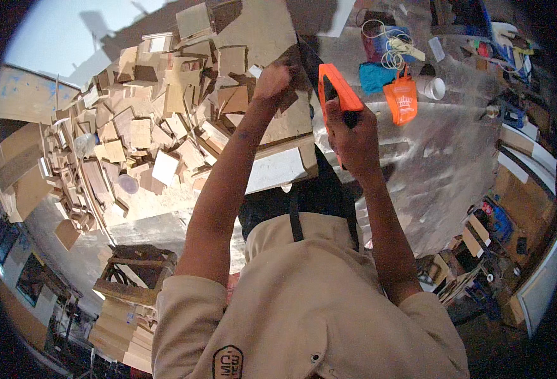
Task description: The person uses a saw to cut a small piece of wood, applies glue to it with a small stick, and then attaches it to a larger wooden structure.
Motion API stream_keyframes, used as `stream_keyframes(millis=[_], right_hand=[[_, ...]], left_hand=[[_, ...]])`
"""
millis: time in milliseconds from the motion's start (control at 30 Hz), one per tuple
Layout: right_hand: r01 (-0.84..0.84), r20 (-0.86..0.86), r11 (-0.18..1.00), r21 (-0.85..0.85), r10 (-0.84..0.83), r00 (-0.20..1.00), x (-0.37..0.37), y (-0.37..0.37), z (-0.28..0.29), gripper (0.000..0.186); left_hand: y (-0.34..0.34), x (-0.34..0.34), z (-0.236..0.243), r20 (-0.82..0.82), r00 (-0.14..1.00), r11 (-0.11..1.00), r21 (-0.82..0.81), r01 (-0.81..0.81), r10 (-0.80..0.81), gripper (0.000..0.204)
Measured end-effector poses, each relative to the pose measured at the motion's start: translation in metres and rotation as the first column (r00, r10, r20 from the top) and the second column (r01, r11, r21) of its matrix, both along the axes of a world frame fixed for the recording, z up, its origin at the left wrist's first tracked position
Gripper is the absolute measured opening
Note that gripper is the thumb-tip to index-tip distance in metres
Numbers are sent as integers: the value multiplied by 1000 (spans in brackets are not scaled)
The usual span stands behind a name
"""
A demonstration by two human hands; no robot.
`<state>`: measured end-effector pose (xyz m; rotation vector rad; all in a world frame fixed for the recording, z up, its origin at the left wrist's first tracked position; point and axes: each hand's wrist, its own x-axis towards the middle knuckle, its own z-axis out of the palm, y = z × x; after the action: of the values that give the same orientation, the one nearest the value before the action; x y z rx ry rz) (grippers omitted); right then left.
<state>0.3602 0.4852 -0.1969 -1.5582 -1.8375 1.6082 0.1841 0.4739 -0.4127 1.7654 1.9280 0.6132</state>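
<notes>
My right hand [352,139] is closed round an orange-and-black tool [341,85], held upright just beyond the right edge of the wooden worktop [269,28]; its lower part is largely behind my fingers. My left hand [275,81] is at the worktop's right side, left of the tool, with its fingers curled and partly in shadow; I cannot make out what, if anything, is in them. A pale board [273,169] lies along the near edge of the top, below my hands.
Many loose wood offcuts [141,132] heap over the worktop's left. On the floor at the right are an orange bag [400,101], a teal cloth [373,78], coiled cable [392,54] and a white bucket [435,88]. A wooden crate [127,278] stands at the lower left.
</notes>
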Motion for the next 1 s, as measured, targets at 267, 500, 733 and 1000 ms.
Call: stream_keyframes(millis=[267, 500, 733, 1000], right_hand=[[4, 0, 997, -74, -4, 1000, -16, 7, 3, 26], [8, 61, 996, -90, -3, 998, -19, 11, 17, 27], [-56, 34, 998, -41, 57, 998, -23, 10, 15, 31], [-27, 30, 998, -62, 29, 999, -20, 15, 17, 33]], left_hand=[[-5, 7, 19, 78, 994, 997, 16, -77, 75, 26], [1, 6, 23, 347, 923, 985, -97, -140, 165, 18], [-10, 12, 21, 116, 991, 991, 112, -75, 62, 21], [-5, 11, 31, 139, 987, 995, 53, -83, 75, 27]])
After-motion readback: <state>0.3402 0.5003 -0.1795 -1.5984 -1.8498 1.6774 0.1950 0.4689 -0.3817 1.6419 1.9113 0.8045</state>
